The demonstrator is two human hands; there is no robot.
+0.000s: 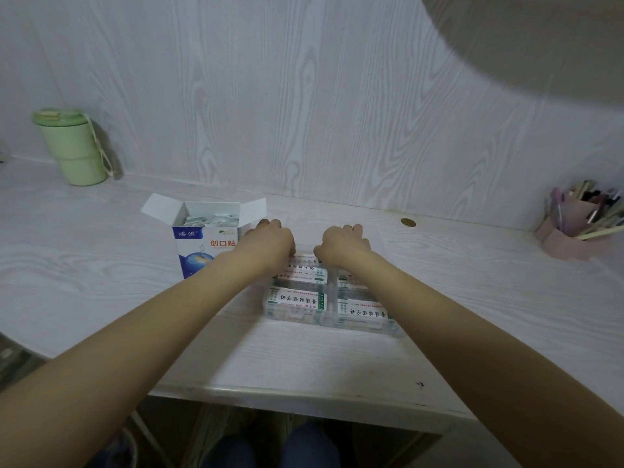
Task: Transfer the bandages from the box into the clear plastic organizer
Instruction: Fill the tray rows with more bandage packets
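The blue and white bandage box (202,244) stands open on the desk, with several wrapped bandages (209,219) visible inside. To its right lies the clear plastic organizer (332,298), whose compartments hold white bandage packets with green print (299,298). My left hand (270,244) and my right hand (344,246) are both on the organizer's far end. Their fingers curl down over its far rim. The hands and forearms hide the far compartments, and my left forearm hides part of the box front.
A green lidded cup (72,146) stands at the back left by the wall. At the right is a pink pen holder (574,228) full of pens. A small brass disc (408,222) sits in the desk. The desk's front edge (304,396) is near my knees.
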